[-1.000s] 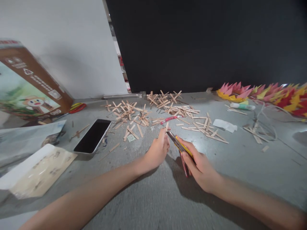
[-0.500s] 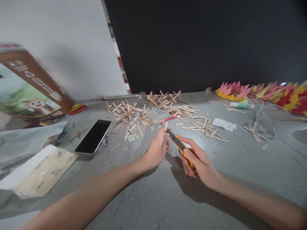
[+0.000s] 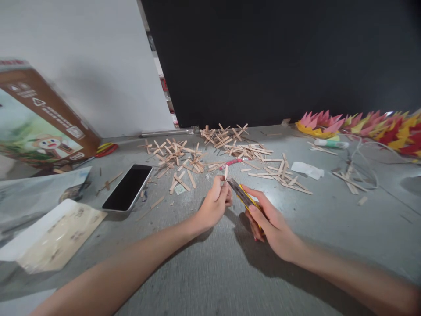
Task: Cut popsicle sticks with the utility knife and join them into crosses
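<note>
Between the thumb and fingers of my left hand (image 3: 215,202) a small wooden stick (image 3: 226,171) is pinched, its upper end poking up. My right hand (image 3: 271,219) is wrapped round a yellow and dark utility knife (image 3: 244,196). The knife's tip points up and left and meets the stick, or comes very close to it, at my left fingertips. Just beyond my hands lie a pink-red strip (image 3: 234,162) and piles of wooden sticks (image 3: 179,154), many of them joined into crosses. More loose sticks (image 3: 283,173) are scattered to the right.
On the left are a phone (image 3: 128,188), a paper packet (image 3: 62,232), red-handled scissors (image 3: 107,149) and a brown printed box (image 3: 42,118). To the right lie a white paper scrap (image 3: 308,170), a glue stick (image 3: 330,144), a cable (image 3: 358,153) and pointed folded-paper pieces (image 3: 378,129). A black panel (image 3: 279,61) stands behind.
Both hands have shifted very slightly to the left, the knife and the stick with them. The grip of each hand stays the same.
</note>
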`<act>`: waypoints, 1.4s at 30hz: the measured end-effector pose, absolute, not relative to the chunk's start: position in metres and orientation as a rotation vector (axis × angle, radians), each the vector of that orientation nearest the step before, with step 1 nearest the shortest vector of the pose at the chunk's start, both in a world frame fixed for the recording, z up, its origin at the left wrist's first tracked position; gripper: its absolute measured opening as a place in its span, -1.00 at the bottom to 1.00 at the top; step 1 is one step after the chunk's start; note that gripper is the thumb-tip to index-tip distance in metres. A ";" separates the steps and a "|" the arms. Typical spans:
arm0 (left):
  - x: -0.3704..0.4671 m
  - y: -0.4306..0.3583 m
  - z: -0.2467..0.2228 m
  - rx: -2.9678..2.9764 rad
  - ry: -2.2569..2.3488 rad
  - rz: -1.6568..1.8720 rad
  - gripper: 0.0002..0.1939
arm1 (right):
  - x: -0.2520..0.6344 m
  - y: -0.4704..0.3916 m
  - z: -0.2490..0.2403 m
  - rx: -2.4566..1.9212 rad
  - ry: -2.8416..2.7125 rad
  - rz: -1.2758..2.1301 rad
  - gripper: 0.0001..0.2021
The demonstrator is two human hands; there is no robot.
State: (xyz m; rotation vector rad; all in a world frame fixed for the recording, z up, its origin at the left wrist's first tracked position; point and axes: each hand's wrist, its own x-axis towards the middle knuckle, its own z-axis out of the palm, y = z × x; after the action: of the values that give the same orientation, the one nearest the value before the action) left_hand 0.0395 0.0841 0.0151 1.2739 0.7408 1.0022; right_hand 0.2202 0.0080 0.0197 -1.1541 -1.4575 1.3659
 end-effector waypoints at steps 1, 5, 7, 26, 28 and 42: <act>0.040 0.084 0.015 1.267 0.749 1.011 -0.63 | 0.220 0.008 0.020 -1.157 -1.463 1.363 -0.45; 0.042 0.087 0.013 1.249 0.790 1.013 -0.50 | 0.220 0.008 0.020 -1.151 -1.463 1.360 -0.46; 0.042 0.089 0.014 1.219 0.796 1.003 -0.47 | 0.220 0.007 0.021 -1.144 -1.465 1.361 -0.47; 0.038 0.093 0.019 1.015 0.628 0.994 -0.43 | 0.221 0.005 0.019 -1.100 -1.406 1.420 -0.50; 0.038 0.092 0.018 1.000 0.617 0.982 -0.43 | 0.220 0.004 0.019 -1.080 -1.374 1.453 -0.49; 0.036 0.090 0.020 0.913 0.527 0.919 -0.46 | 0.217 0.007 0.025 -0.895 -1.124 1.660 -0.55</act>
State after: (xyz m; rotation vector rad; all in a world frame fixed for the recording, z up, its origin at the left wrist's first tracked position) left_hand 0.0362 0.0903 0.0202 0.9127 0.5272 0.9189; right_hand 0.2175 0.0075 0.0246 -0.8947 -1.1239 1.6596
